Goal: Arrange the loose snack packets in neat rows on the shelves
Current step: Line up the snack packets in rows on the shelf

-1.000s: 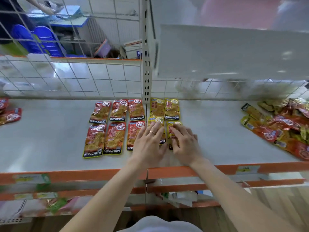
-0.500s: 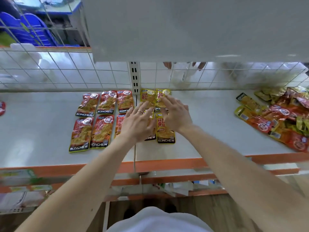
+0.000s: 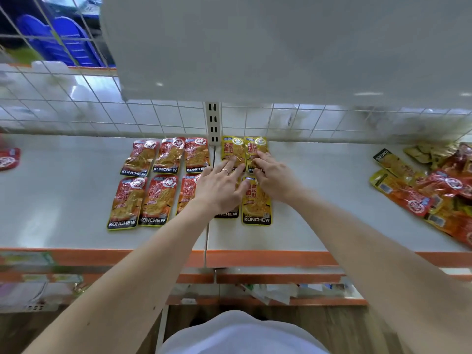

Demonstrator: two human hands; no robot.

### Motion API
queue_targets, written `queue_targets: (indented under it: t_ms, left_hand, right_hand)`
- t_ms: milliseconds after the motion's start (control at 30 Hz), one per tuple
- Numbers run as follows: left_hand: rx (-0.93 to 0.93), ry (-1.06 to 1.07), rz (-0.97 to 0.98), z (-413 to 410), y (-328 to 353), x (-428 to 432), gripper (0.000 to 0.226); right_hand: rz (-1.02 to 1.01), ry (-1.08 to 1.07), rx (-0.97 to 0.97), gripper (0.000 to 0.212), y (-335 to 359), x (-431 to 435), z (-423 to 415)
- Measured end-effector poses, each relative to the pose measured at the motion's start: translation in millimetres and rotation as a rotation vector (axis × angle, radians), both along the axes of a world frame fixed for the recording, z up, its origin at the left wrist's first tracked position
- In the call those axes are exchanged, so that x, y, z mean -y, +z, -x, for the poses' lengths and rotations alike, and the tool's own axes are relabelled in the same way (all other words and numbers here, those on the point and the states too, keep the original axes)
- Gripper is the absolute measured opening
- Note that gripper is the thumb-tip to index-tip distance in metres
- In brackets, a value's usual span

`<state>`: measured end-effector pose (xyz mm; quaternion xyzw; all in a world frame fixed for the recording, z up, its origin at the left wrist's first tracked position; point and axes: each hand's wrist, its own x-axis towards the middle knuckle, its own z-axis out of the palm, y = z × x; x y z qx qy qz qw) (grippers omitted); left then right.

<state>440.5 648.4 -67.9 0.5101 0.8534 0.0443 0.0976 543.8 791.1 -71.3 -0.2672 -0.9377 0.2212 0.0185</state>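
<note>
Two rows of flat KONCHEW snack packets lie on the grey shelf point(image 3: 319, 200). Red packets point(image 3: 143, 180) fill the left part and yellow packets point(image 3: 256, 200) the right. My left hand point(image 3: 219, 186) lies flat with straight fingers over the front yellow packet and reaches the back yellow packet point(image 3: 231, 149). My right hand point(image 3: 274, 175) presses its fingertips on the rightmost back yellow packet point(image 3: 256, 148). A loose heap of red and yellow packets point(image 3: 434, 187) lies at the far right of the shelf.
A white wire grid point(image 3: 102, 116) closes the back of the shelf, with a slotted upright post point(image 3: 213, 121) in the middle. A grey upper shelf point(image 3: 281, 47) hangs overhead. The front lip is orange point(image 3: 268, 259). One red packet point(image 3: 9, 159) lies at the far left.
Both hands have moved from the front yellow packets back to the rear ones. The camera has tilted down and moved closer to the shelf.
</note>
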Motion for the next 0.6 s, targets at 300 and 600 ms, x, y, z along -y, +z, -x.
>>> queue_targets:
  t_ms: [300, 600]
  left_hand:
    - [-0.004, 0.063, -0.272, -28.0, -12.1, 68.5, 0.056]
    - [-0.052, 0.092, -0.337, -45.4, -21.1, 56.6, 0.053]
  right_hand:
    - [-0.067, 0.088, -0.127, 0.057, -13.0, 59.0, -72.9]
    - [0.006, 0.018, -0.207, 0.057, -19.8, 54.3, -74.3]
